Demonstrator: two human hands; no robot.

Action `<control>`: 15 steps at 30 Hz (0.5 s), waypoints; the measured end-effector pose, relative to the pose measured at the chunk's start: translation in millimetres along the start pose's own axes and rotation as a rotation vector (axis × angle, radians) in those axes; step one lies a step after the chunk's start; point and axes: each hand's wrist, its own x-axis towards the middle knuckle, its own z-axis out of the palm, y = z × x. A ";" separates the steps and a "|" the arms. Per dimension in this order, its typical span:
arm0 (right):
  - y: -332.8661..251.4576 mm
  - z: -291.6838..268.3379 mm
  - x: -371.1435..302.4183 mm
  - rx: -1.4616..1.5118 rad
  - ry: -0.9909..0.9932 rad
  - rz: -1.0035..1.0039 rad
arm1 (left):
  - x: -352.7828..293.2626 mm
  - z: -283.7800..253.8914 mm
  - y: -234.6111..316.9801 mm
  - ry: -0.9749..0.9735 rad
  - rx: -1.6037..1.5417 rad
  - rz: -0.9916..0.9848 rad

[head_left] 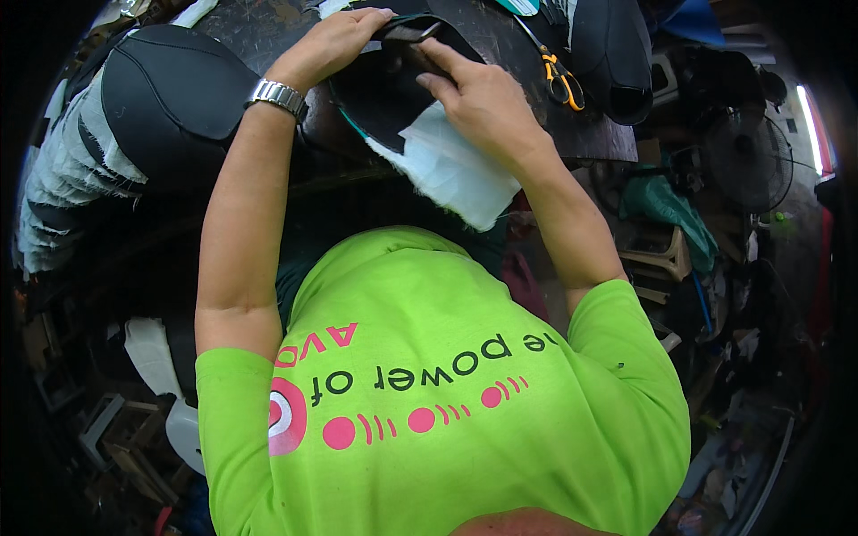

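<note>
My left hand point(344, 40), with a metal-banded watch point(277, 96) on its wrist, reaches to the far rim of a black curved piece point(375, 98). Its fingers bend over that rim. My right hand point(474, 94) is closed, index finger and thumb forward, on a small dark tool with a shiny metallic end point(429, 32). I cannot make out the tool's kind; the hand partly hides it. The tool lies over the hollow of the black piece. White frayed fabric point(460, 170) hangs from the near side of that piece, below my right hand.
Orange-handled scissors point(561, 79) lie on the dark worktable point(603, 138). Black padded shells with frayed white fabric point(80, 179) are stacked at the left. Another black shell point(612, 58) stands right of the scissors. A fan point(751, 161) and a plastic stool point(657, 250) are beyond the table at right.
</note>
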 end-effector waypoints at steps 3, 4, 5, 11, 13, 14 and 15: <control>-0.1 6.7 -1.1 -0.017 0.047 -0.012 | 0.9 -6.4 2.2 -0.075 -0.009 -0.091; -2.0 8.3 2.0 -0.099 -0.020 0.024 | 3.1 -7.6 6.3 -0.108 -0.011 -0.128; -4.2 8.3 3.3 -0.195 -0.111 0.100 | 4.3 -5.6 11.7 -0.102 0.067 -0.023; -2.5 -2.4 3.9 -0.053 -0.023 -0.031 | 0.1 -26.6 14.1 -0.210 0.039 0.037; -10.8 9.3 -1.9 -0.218 -0.155 0.169 | -3.7 -27.3 7.1 -0.223 0.034 -0.084; -12.0 5.8 0.1 -0.227 -0.162 0.152 | -1.0 -21.8 6.4 -0.210 0.029 0.005; -10.6 -2.3 6.2 -0.195 -0.143 0.055 | 4.0 -20.0 5.8 -0.186 0.027 0.094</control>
